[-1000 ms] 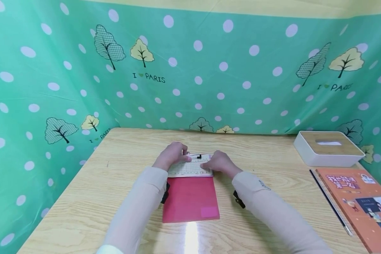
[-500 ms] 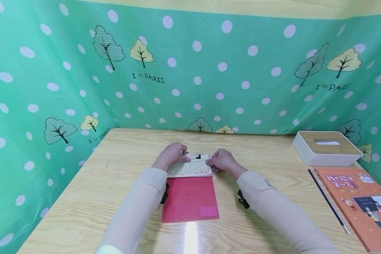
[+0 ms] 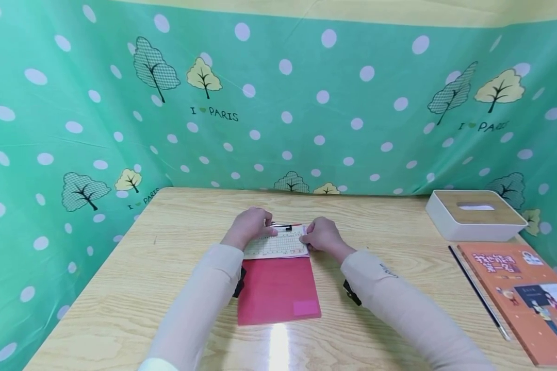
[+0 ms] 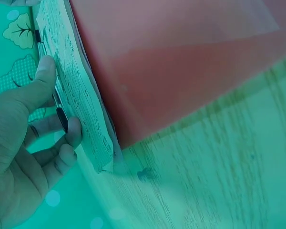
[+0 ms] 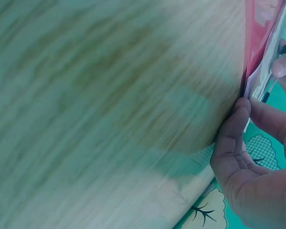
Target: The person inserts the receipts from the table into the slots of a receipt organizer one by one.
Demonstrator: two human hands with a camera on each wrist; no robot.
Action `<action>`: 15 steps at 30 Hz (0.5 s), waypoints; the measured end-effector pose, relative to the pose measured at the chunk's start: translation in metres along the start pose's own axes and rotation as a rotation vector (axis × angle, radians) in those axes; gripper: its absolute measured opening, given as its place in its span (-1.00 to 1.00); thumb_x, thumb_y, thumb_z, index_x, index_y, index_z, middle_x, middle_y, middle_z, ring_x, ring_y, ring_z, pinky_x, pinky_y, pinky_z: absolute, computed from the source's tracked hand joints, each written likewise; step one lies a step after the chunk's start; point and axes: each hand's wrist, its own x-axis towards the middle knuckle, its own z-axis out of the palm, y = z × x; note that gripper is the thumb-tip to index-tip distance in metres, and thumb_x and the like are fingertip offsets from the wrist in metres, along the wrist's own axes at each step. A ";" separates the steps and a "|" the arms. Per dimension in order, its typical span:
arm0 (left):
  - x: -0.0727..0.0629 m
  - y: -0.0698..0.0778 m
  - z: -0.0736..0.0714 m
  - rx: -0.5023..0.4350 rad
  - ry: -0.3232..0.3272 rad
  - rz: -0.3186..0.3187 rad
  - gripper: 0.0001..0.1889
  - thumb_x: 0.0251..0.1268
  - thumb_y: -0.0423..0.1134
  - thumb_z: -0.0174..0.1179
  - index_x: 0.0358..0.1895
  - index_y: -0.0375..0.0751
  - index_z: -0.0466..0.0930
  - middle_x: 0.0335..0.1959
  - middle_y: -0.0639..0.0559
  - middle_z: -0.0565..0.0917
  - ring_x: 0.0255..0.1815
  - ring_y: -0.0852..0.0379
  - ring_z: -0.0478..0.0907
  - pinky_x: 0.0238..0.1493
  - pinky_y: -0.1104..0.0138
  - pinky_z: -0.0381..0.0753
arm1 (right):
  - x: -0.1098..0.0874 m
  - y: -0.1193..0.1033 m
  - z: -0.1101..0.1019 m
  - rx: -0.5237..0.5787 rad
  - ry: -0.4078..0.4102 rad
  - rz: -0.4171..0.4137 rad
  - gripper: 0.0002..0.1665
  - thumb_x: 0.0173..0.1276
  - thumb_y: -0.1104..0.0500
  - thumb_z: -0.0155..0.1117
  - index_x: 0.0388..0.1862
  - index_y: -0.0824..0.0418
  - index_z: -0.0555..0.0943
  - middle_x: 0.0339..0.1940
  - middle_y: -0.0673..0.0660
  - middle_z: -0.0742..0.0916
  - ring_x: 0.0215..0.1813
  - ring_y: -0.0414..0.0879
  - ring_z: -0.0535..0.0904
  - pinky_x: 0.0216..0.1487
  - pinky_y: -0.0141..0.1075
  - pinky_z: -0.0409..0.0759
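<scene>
A red folder [image 3: 278,293] lies flat on the table, with a stack of printed grid papers [image 3: 278,246] across its far end. Along the papers' far edge runs a thin metal clip [image 3: 288,228] with black ends. My left hand [image 3: 250,228] grips this clip; in the left wrist view its thumb [image 4: 45,71] lies over the metal while the other fingers curl at the papers' edge. At the right side, my right hand [image 3: 324,234] pinches the papers' edge between thumb and forefinger, seen close in the right wrist view. The left palm hides the papers' left end.
A white tissue box [image 3: 464,229] with a wooden lid stands at the table's back right. In front of it lie a dark pencil [image 3: 478,291] and an orange book [image 3: 515,293]. A green dotted curtain [image 3: 278,103] hangs behind the wooden table [image 3: 376,221].
My right thumb has drawn back from over the papers to their right edge, and the hand has shifted slightly out and back in. The left hand keeps its place on the clip.
</scene>
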 end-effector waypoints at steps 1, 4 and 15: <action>0.000 -0.001 0.000 0.013 0.000 0.001 -0.69 0.27 -0.02 0.42 -0.44 -0.11 0.55 -0.44 0.03 0.54 -0.38 0.07 0.41 -0.26 0.22 0.44 | 0.000 0.000 0.001 0.000 0.004 -0.001 -0.73 0.30 0.28 0.47 -0.50 0.28 0.54 -0.66 0.11 0.67 -0.61 -0.19 0.52 -0.50 -0.42 0.49; 0.000 -0.002 -0.001 0.041 0.001 0.007 -0.68 0.28 0.01 0.41 -0.45 -0.08 0.54 -0.45 0.03 0.54 -0.39 0.07 0.41 -0.29 0.22 0.43 | -0.001 -0.001 0.002 0.001 0.017 0.004 -0.76 0.28 0.29 0.49 -0.44 0.30 0.56 -0.64 0.11 0.68 -0.61 -0.19 0.52 -0.49 -0.42 0.50; 0.001 0.003 -0.002 0.161 0.017 0.016 -0.73 0.29 0.04 0.39 -0.41 -0.01 0.59 -0.48 0.07 0.57 -0.41 0.09 0.43 -0.33 0.18 0.47 | 0.002 -0.003 0.003 -0.032 0.036 0.036 -0.77 0.26 0.29 0.49 -0.45 0.28 0.57 -0.60 0.11 0.66 -0.58 -0.19 0.52 -0.51 -0.43 0.48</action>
